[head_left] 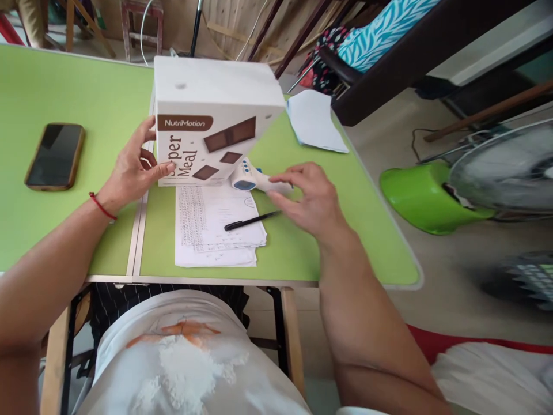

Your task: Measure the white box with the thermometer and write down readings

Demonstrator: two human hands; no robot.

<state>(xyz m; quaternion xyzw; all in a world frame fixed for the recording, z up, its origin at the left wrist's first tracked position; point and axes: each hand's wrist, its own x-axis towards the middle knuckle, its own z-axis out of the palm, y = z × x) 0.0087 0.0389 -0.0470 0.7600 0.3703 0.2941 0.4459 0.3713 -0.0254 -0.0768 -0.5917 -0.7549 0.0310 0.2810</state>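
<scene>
A white NutriMotion box (220, 132) with brown bar pictures stands upright on the green table. My left hand (133, 167) grips its left edge, thumb on the printed front and fingers along the side. In front of the box's lower right corner is a white and blue handheld device, which looks like an infrared thermometer (245, 176). My right hand (309, 193) has thumb and fingers closed around the device's handle end. Just below lie stacked handwritten papers (216, 253), with a black pen (250, 221) across them.
A smartphone (56, 155) lies on the left part of the table (26, 230). Folded white paper (317, 121) rests near the far right edge. Beyond that edge, a green stool (427, 196) and a fan (510, 167) are on the floor.
</scene>
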